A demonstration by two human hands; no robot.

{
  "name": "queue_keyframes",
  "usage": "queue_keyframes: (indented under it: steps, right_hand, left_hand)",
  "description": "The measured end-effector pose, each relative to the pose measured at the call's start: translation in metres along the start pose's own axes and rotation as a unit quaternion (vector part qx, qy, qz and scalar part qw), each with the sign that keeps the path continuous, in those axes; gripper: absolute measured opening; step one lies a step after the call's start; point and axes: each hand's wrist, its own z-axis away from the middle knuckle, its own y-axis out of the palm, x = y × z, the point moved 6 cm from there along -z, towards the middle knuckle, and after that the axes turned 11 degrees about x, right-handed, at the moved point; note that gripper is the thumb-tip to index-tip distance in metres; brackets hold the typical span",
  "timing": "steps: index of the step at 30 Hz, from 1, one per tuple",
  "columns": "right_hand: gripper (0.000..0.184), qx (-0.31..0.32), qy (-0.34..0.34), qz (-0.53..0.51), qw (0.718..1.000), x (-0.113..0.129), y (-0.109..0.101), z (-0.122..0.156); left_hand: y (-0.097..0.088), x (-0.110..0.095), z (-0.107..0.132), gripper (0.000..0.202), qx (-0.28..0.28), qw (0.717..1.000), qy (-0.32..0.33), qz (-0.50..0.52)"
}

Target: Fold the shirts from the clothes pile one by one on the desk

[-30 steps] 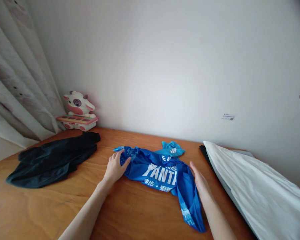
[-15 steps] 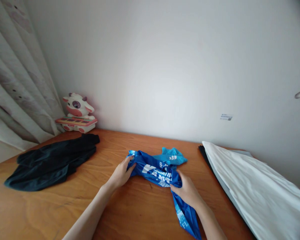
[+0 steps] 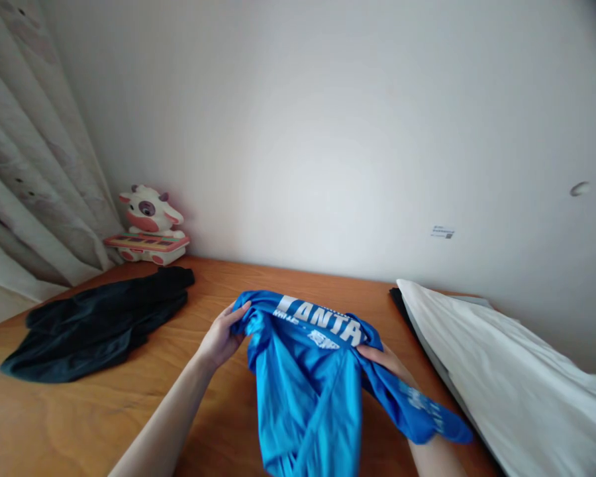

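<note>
A bright blue shirt (image 3: 308, 384) with white lettering hangs between my two hands above the wooden table (image 3: 79, 417). My left hand (image 3: 221, 338) is closed on the shirt's left upper edge. My right hand (image 3: 385, 358) grips its right side, and cloth drapes over most of that hand. The shirt's lower part falls toward me and blurs near the bottom of the view. One sleeve trails out to the right.
A crumpled black garment (image 3: 99, 321) lies on the table's left. A white cloth (image 3: 501, 377) over something dark lies at the right edge. A cow toy with a small keyboard (image 3: 149, 225) stands in the far left corner beside a curtain (image 3: 24, 179). A wall runs behind.
The shirt lay bunched on the table under my hands; both hands have closed on it and lifted it, so it now hangs spread toward me. The camera has shifted slightly right.
</note>
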Motion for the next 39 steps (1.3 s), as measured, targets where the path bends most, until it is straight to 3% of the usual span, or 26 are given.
queue_keyframes:
  steps: [3, 5, 6, 9, 12, 15, 17, 19, 21, 23, 26, 27, 29, 31, 33, 34, 36, 38, 39]
  right_hand:
    - [0.065, -0.171, -0.076, 0.107, 0.976, 0.006, -0.016, -0.015]
    - [0.071, -0.275, -0.109, 0.213, 0.931, 0.006, -0.024, -0.014]
    - [0.071, -0.302, -0.116, 0.26, 0.91, 0.005, -0.026, -0.013]
    - [0.069, -0.306, -0.102, 0.357, 0.876, 0.001, -0.022, -0.009]
    - [0.067, -0.264, -0.067, 0.429, 0.861, 0.001, -0.009, -0.008]
    - [0.046, -0.192, -0.046, 0.451, 0.87, 0.001, 0.006, -0.011]
    - [0.03, -0.139, -0.03, 0.41, 0.901, 0.0, 0.011, -0.014]
    - [0.026, -0.067, -0.011, 0.301, 0.951, -0.004, 0.013, -0.017]
    - [0.031, -0.028, -0.011, 0.117, 0.993, -0.005, 0.008, -0.019]
    - [0.043, -0.085, -0.064, -0.077, 0.991, 0.0, -0.009, -0.018]
    - [0.076, -0.292, -0.16, -0.201, 0.921, 0.0, -0.047, -0.007]
    - [0.085, -0.34, -0.167, -0.183, 0.907, -0.002, -0.055, -0.003]
    - [0.086, -0.364, -0.147, -0.096, 0.915, -0.004, -0.057, -0.003]
    - [0.07, -0.293, -0.122, 0.011, 0.948, -0.004, -0.041, -0.009]
    - [0.06, -0.192, -0.123, 0.123, 0.966, -0.001, -0.012, -0.014]
    - [0.061, -0.146, -0.137, 0.18, 0.963, 0.002, 0.004, -0.014]
    - [0.078, -0.078, -0.171, 0.288, 0.939, 0.008, 0.038, -0.011]
    - [0.091, -0.033, -0.184, 0.365, 0.912, 0.011, 0.065, -0.008]
    - [0.081, -0.016, -0.183, 0.389, 0.903, 0.012, 0.075, -0.008]
  left_hand:
    - [-0.014, 0.009, -0.012, 0.061, -0.046, 0.98, 0.07, -0.179]
    - [-0.018, 0.013, -0.012, 0.057, -0.074, 0.923, 0.105, -0.363]
    - [-0.015, 0.016, -0.011, 0.05, -0.059, 0.887, 0.113, -0.444]
    - [0.005, 0.028, -0.004, 0.038, 0.058, 0.807, 0.112, -0.577]
    - [0.026, 0.033, 0.005, 0.048, 0.12, 0.776, 0.118, -0.607]
    - [0.04, 0.035, 0.009, 0.041, 0.151, 0.771, 0.119, -0.607]
    - [0.045, 0.037, 0.01, 0.025, 0.182, 0.783, 0.105, -0.585]
    - [0.046, 0.037, 0.009, 0.023, 0.209, 0.819, 0.081, -0.527]
    - [0.048, 0.033, 0.01, 0.03, 0.219, 0.874, 0.06, -0.43]
    - [0.051, 0.026, 0.013, 0.034, 0.216, 0.923, 0.058, -0.312]
    - [0.064, 0.016, 0.02, 0.035, 0.241, 0.95, 0.081, -0.182]
    - [0.068, 0.015, 0.022, 0.039, 0.253, 0.949, 0.086, -0.166]
    - [0.071, 0.017, 0.023, 0.04, 0.243, 0.946, 0.089, -0.195]
    - [0.065, 0.023, 0.02, 0.03, 0.188, 0.931, 0.098, -0.298]
    - [0.057, 0.029, 0.016, 0.022, 0.121, 0.895, 0.107, -0.417]
    - [0.053, 0.032, 0.014, 0.02, 0.097, 0.875, 0.104, -0.462]
    - [0.048, 0.039, 0.012, 0.02, 0.082, 0.845, 0.077, -0.522]
    - [0.051, 0.042, 0.012, 0.025, 0.12, 0.827, 0.059, -0.546]
    - [0.056, 0.042, 0.014, 0.027, 0.157, 0.821, 0.062, -0.545]
